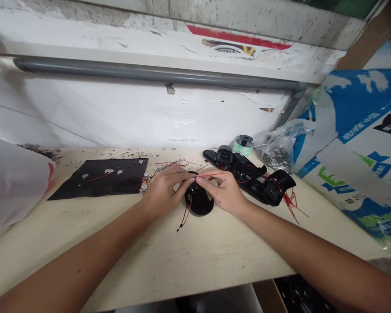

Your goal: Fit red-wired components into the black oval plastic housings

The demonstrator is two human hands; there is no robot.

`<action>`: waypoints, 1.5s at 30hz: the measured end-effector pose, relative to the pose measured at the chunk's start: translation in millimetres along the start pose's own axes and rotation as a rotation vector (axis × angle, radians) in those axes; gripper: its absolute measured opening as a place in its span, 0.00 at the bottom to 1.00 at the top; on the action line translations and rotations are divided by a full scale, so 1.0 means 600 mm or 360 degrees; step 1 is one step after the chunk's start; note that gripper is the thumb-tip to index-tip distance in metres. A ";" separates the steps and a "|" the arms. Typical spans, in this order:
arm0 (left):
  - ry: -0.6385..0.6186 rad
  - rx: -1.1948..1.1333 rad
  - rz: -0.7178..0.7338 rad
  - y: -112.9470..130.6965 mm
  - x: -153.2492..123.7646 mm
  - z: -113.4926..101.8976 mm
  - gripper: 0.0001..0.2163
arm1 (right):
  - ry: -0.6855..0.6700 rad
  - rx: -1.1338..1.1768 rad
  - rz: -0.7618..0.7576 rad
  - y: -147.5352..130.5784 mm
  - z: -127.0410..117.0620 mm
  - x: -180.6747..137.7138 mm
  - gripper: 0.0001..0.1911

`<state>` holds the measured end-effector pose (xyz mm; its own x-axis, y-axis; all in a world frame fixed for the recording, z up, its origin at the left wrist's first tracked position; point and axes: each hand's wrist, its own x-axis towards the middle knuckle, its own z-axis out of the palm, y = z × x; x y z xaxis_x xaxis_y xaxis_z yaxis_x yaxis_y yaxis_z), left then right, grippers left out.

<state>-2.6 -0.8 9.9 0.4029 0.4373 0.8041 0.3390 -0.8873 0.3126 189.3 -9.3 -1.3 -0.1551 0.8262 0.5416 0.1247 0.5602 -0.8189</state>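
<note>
My left hand [164, 189] and my right hand [223, 189] meet over a black plastic housing [202, 206] on the table. Thumb and forefinger of my right hand pinch a thin red wire [211, 174], which runs out across the fingers to the right. My left fingertips are pressed together at the wire's left end; what exactly lies between them is hidden. From the housing's left side hang a red and a black lead [184, 217], ending in a small black connector. The hands cover the housing's upper part.
Several black housings [252, 178] with red wires lie to the right, near a tape roll [243, 144] and a plastic bag of small metal parts [275, 154]. Left are a black mat [97, 182] with small metal pieces and a pile of wired terminals [146, 181]. A blue-and-white carton [361, 152] stands right.
</note>
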 end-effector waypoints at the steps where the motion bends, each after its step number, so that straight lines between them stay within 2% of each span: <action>1: -0.0019 -0.0001 -0.0007 0.000 -0.001 0.001 0.07 | -0.0006 0.0005 0.0005 0.000 0.000 0.000 0.06; 11: -0.0063 -0.0056 -0.0193 0.000 -0.005 -0.003 0.06 | 0.0093 -0.0015 -0.0032 -0.003 0.000 -0.003 0.06; 19: -0.0102 -0.0159 -0.0329 0.007 -0.003 -0.003 0.04 | 0.0022 -0.0093 -0.0092 -0.015 0.002 -0.002 0.06; 22: -0.0127 -0.0175 -0.0453 0.009 -0.003 -0.004 0.04 | 0.0060 -0.0055 -0.0085 -0.013 0.003 -0.004 0.04; 24: -0.0152 -0.0162 -0.0530 0.010 -0.002 -0.005 0.05 | 0.0107 -0.0064 -0.0078 -0.012 0.001 -0.005 0.06; 27: -0.0164 -0.0134 -0.0562 0.011 -0.002 -0.007 0.05 | 0.0145 -0.0118 -0.0141 -0.012 -0.003 -0.005 0.05; 30: -0.0096 -0.0155 -0.0559 0.012 0.000 -0.007 0.05 | 0.0113 -0.0129 -0.0215 -0.013 -0.005 -0.002 0.04; 36: 0.0134 -0.0444 -0.0510 0.025 0.006 -0.003 0.04 | 0.0003 -0.0062 -0.0176 -0.017 0.002 -0.002 0.03; 42: 0.0134 -0.0480 -0.0338 0.033 0.003 0.007 0.03 | -0.0052 -0.0028 -0.0169 -0.025 0.006 -0.005 0.04; 45: 0.0236 -0.0440 -0.0383 0.031 0.000 0.008 0.04 | -0.0043 -0.0096 -0.0166 -0.028 0.004 -0.005 0.04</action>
<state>8.0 -16.7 13.0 0.2057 0.6296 0.7492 0.1588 -0.7769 0.6093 185.3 -21.0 10.4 -0.1968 0.7618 0.6173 0.1648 0.6463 -0.7451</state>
